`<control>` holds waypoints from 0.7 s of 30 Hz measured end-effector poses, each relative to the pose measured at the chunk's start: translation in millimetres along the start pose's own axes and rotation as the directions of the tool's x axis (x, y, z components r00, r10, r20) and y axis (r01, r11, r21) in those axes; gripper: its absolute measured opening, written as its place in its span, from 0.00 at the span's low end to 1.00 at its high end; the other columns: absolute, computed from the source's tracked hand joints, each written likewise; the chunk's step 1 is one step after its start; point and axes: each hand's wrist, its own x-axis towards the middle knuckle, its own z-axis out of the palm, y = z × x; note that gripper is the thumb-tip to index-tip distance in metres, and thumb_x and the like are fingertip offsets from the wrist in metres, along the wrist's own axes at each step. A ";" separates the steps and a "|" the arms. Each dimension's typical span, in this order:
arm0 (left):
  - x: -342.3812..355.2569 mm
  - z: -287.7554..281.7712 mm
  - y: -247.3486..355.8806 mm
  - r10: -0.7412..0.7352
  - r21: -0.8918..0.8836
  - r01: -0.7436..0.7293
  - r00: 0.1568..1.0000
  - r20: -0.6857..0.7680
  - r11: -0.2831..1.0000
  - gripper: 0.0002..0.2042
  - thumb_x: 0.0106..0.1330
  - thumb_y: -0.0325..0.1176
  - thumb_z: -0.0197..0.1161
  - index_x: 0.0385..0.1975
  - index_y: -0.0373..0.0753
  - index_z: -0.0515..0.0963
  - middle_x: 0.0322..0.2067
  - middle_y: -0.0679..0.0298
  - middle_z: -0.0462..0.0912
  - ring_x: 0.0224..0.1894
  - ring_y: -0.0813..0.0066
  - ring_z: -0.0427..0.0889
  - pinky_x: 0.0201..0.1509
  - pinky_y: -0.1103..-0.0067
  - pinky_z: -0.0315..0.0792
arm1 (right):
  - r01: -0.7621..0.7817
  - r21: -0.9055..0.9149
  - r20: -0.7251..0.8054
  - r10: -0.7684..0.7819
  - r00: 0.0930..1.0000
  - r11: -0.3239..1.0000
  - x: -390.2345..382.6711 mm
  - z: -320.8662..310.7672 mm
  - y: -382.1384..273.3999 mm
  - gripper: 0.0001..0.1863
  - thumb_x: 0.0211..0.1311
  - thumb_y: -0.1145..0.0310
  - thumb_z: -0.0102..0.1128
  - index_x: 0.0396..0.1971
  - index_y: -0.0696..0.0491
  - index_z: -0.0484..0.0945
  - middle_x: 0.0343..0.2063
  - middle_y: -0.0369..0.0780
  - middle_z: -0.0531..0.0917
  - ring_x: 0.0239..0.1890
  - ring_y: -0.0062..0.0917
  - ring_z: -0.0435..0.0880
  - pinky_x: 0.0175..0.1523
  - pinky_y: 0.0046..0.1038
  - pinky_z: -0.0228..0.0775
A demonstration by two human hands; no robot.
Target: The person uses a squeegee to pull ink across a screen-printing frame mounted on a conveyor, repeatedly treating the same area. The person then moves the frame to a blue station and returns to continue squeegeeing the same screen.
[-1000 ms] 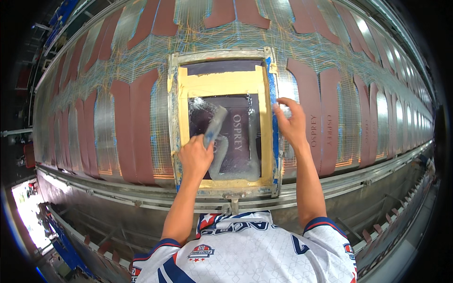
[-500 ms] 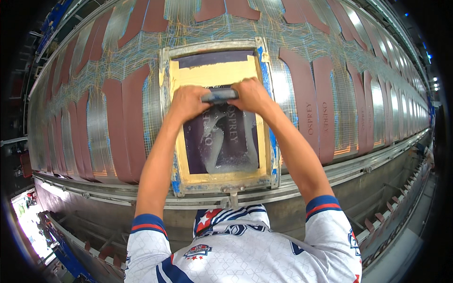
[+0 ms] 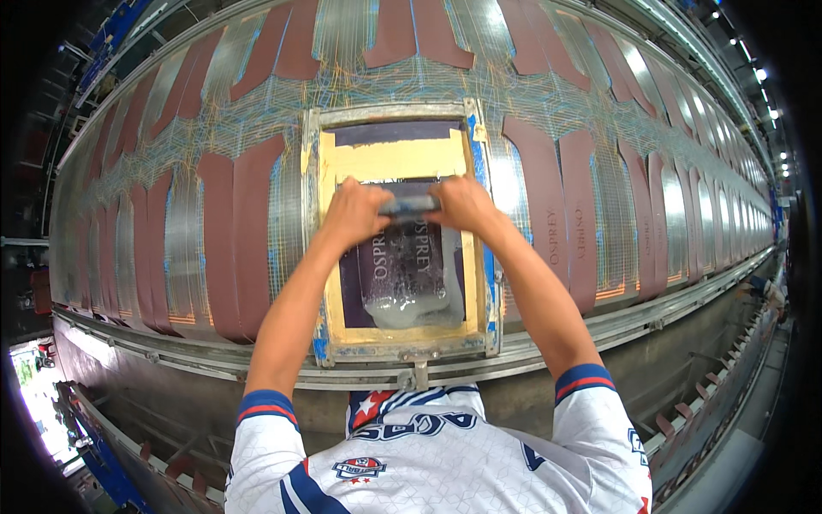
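A squeegee (image 3: 409, 205) with a grey, worn handle lies crosswise over the screen-printing frame (image 3: 392, 112). My left hand (image 3: 356, 212) grips its left end and my right hand (image 3: 463, 206) its right end, both with fingers wrapped round. The squeegee's blade cannot be made out. Below it, the dark mesh (image 3: 353, 295) carries pale lettering and a wet, translucent grey ink (image 3: 402, 315) pooled toward the near edge. Yellow tape (image 3: 394, 159) borders the mesh inside the metal frame. What lies under the frame is hidden.
Rows of maroon cut panels (image 3: 257, 244) lie on a long metal table marked with coloured lines. Lettering shows on panels (image 3: 580, 206) to the right. A metal rail (image 3: 582, 336) runs along the near edge. Lower right, a slatted rack (image 3: 676, 420) holds small maroon pieces.
The wet ink on the mesh has changed shape, from a looping streak to a broader film with clearer lettering. The whole view has shifted slightly. Both hands still hold the squeegee.
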 end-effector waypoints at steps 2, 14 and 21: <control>32.6 -3.6 -20.7 -0.021 0.020 0.021 1.000 0.001 1.000 0.12 0.48 0.36 0.76 0.34 0.45 0.87 0.28 0.59 0.86 0.35 0.57 0.84 0.49 0.65 0.71 | -0.024 0.015 -0.006 0.024 1.000 1.000 35.5 -7.4 18.4 0.19 0.51 0.50 0.74 0.33 0.50 0.85 0.30 0.46 0.88 0.37 0.43 0.88 0.45 0.41 0.80; -123.1 27.5 81.1 -0.021 -0.096 0.022 1.000 0.010 0.995 0.18 0.41 0.30 0.77 0.37 0.44 0.85 0.34 0.69 0.87 0.34 0.67 0.81 0.45 0.71 0.68 | 0.003 0.130 -0.017 -0.001 1.000 0.992 -131.0 56.3 -64.9 0.21 0.47 0.57 0.78 0.38 0.54 0.85 0.34 0.44 0.87 0.44 0.42 0.84 0.52 0.44 0.74; -164.8 9.2 116.8 -0.015 -0.050 0.009 0.993 -0.121 0.999 0.21 0.38 0.26 0.75 0.38 0.43 0.85 0.38 0.69 0.86 0.36 0.68 0.79 0.45 0.70 0.68 | -0.125 0.314 -0.451 0.264 0.852 0.941 -139.1 29.4 -32.4 0.21 0.64 0.53 0.67 0.47 0.54 0.84 0.38 0.48 0.87 0.47 0.45 0.82 0.54 0.44 0.72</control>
